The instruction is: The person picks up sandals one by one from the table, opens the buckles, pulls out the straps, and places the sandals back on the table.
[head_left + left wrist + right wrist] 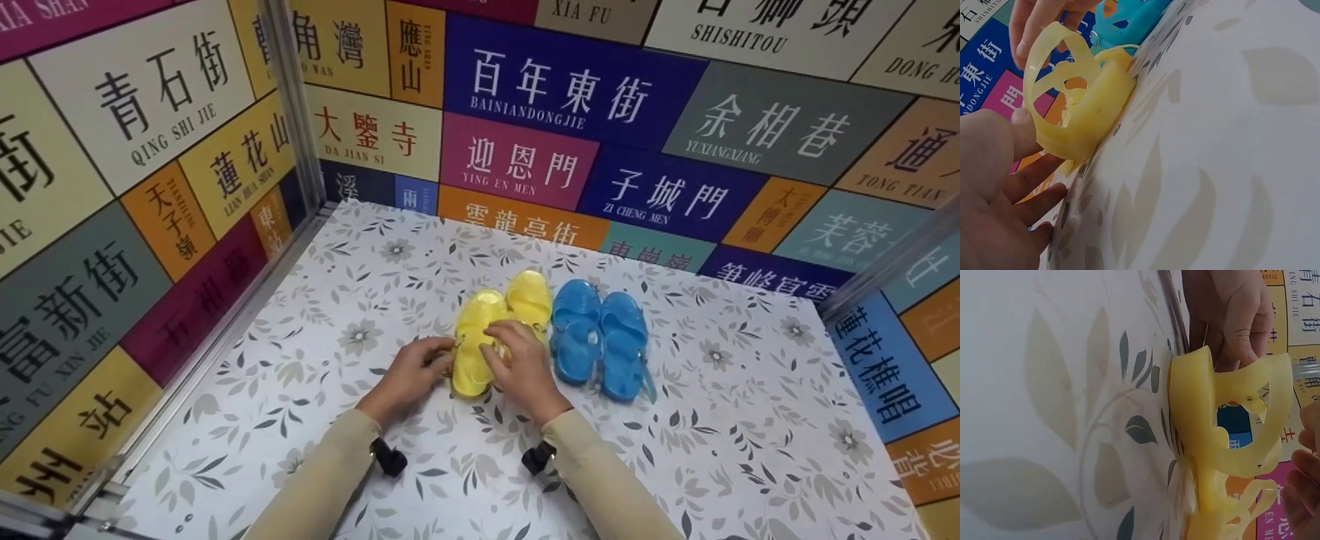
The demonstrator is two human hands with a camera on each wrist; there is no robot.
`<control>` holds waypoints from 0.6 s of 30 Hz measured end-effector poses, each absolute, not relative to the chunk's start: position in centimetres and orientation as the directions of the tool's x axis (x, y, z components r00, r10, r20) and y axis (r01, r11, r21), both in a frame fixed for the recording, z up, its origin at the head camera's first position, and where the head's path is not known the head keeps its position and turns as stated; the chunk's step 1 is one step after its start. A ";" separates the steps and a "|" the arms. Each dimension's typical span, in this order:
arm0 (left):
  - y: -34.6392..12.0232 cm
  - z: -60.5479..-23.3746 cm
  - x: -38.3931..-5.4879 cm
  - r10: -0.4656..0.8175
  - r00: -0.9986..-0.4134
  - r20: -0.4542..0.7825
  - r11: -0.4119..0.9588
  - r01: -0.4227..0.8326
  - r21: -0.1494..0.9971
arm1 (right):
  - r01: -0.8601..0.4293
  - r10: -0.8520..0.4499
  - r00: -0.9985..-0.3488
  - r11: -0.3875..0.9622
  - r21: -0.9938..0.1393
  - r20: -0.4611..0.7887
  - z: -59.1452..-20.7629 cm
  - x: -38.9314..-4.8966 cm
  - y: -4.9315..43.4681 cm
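A yellow plastic sandal (474, 367) stands on the table between the two hands, its heel strap (1030, 84) upright. The left hand (411, 375) is at its left side; in the left wrist view the thumb tip meets the strap's outer edge, and the other fingers spread below. The right hand (525, 367) hovers over the sandal's right side with loosely bent fingers (1303, 478), beside the strap in the right wrist view. A second yellow sandal (529, 292) lies behind, partly hidden by the right hand. To the right is a pair of blue sandals (622, 345), toes pointing away.
The white table (720, 450) has a printed flower and leaf pattern. Panels with coloured place-name signs (555, 90) enclose it at the back and both sides. Metal posts (300, 112) stand at the corners. Each wrist carries a small black camera (388, 457).
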State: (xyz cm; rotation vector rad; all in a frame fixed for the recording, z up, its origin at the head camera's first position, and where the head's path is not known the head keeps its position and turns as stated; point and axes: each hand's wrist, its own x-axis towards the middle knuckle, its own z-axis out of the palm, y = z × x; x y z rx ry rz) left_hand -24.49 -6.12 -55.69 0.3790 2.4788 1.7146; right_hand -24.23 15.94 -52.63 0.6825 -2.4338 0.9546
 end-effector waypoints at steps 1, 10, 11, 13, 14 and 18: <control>-6.1 -55.7 -24.5 0.257 -0.965 0.060 0.345 0.149 0.926 | -0.595 -0.310 -0.779 0.641 -0.486 0.545 -52.5 -24.4 15.7; -6.1 -56.2 -24.8 0.247 -0.959 0.138 0.340 0.219 0.914 | -0.647 -0.524 -0.762 0.634 -0.423 0.381 -51.2 -25.8 13.8; -6.1 -56.3 -24.8 0.247 -0.958 0.149 0.334 0.228 0.915 | -0.655 -0.542 -0.755 0.631 -0.415 0.368 -51.1 -25.9 13.6; -6.1 -56.4 -24.9 0.247 -0.952 0.180 0.325 0.256 0.910 | -0.668 -0.571 -0.744 0.626 -0.403 0.346 -51.0 -26.1 13.3; -6.1 -56.5 -25.0 0.247 -0.949 0.198 0.322 0.273 0.907 | -0.672 -0.581 -0.740 0.621 -0.405 0.339 -50.9 -26.1 13.2; -6.2 -56.4 -25.1 0.256 -0.938 0.233 0.317 0.309 0.897 | -0.648 -0.565 -0.761 0.638 -0.417 0.318 -50.8 -26.4 13.0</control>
